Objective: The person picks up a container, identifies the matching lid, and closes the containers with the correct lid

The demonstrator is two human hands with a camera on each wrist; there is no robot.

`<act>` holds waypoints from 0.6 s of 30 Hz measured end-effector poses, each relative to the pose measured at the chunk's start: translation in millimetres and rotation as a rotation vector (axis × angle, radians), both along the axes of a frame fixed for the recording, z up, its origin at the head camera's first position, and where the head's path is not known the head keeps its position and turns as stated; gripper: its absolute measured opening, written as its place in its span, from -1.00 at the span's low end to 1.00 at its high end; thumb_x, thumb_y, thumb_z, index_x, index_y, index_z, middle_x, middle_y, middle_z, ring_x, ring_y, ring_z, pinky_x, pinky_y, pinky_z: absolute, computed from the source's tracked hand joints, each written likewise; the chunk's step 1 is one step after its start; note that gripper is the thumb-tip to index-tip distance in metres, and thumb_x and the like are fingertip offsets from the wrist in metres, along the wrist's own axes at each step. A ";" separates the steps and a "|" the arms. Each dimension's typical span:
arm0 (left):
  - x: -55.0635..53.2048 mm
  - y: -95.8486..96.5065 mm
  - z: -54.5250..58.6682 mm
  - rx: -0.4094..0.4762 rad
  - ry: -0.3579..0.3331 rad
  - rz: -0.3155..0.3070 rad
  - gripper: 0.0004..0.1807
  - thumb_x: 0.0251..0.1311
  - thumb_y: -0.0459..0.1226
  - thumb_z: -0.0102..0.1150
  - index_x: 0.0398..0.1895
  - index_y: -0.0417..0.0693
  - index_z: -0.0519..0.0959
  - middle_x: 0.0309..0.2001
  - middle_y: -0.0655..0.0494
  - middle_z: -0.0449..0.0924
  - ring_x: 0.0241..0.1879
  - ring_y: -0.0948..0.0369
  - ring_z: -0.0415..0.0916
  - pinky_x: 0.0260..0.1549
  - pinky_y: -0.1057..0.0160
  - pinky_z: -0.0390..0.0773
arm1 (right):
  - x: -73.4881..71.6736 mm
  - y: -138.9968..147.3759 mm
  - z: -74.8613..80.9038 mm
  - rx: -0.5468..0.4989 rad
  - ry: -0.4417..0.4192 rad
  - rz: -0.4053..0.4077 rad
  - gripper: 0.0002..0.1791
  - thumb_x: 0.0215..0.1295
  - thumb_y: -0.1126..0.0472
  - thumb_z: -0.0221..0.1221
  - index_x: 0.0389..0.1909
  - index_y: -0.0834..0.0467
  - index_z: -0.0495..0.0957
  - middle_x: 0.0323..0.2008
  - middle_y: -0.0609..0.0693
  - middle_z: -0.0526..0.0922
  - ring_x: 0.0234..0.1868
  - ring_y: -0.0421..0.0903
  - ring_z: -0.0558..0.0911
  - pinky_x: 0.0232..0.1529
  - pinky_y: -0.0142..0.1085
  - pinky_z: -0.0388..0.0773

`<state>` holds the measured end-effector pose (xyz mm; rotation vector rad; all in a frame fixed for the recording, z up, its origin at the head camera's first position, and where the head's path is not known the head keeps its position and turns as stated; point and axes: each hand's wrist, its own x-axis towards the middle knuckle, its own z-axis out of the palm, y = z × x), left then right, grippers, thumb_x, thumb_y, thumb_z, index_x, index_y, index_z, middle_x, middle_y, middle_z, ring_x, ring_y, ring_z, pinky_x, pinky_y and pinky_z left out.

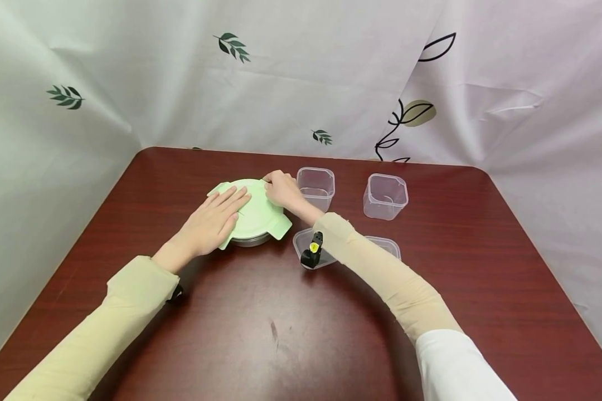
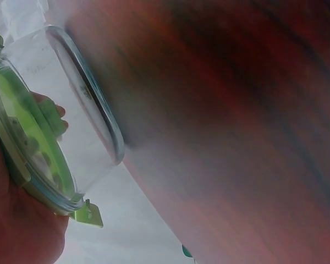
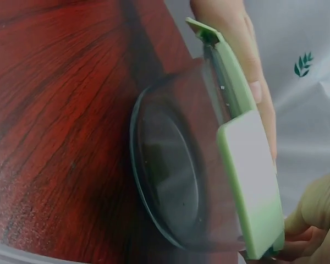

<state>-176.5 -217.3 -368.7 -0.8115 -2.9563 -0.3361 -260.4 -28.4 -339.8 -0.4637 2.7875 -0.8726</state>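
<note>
Over brown wood [image 1: 241, 312] by leafy cloth [image 1: 281, 83], hands [image 1: 210, 223] [image 1: 283, 190] touch a lid [image 1: 258, 210], left spread, right pinching it.

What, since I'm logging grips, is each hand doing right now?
Left hand: open, resting on the green lid.
Right hand: closed, gripping the green lid at its far edge.

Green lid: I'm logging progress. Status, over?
Left hand flat on lid. Right hand gripping a flap. Lid on glass bowl, near flaps out. Tub beside right hand.
</note>
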 end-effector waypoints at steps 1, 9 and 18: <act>0.2 -0.8 0.4 -0.002 -0.001 0.001 -0.46 0.50 -0.17 -0.41 0.50 -0.01 0.10 0.53 0.04 -0.01 0.52 0.00 -0.14 0.45 -0.14 -0.11 | 0.1 -0.5 0.2 0.000 0.004 0.002 -0.65 0.45 0.24 -0.04 0.15 0.16 0.56 0.11 0.06 0.63 0.00 -0.03 0.64 -0.19 -0.30 0.53; 2.4 -1.9 3.1 -0.008 -0.030 0.004 -0.45 0.50 -0.13 -0.44 0.51 0.05 0.06 0.54 0.11 -0.07 0.53 0.05 -0.17 0.46 -0.11 -0.13 | 8.1 -2.9 0.0 0.079 0.106 0.034 -0.66 0.46 0.28 -0.05 0.13 0.19 0.56 0.06 0.08 0.65 0.00 -0.02 0.66 -0.02 -0.20 0.57; 3.6 -2.8 7.0 -0.042 -0.054 0.012 -0.45 0.51 -0.11 -0.45 0.53 0.07 0.01 0.55 0.11 -0.10 0.54 0.06 -0.20 0.47 -0.09 -0.15 | 7.6 3.0 1.7 0.123 0.108 0.139 -0.61 0.51 0.25 -0.13 0.24 0.20 0.46 0.12 0.16 0.60 -0.01 0.06 0.64 -0.16 -0.21 0.59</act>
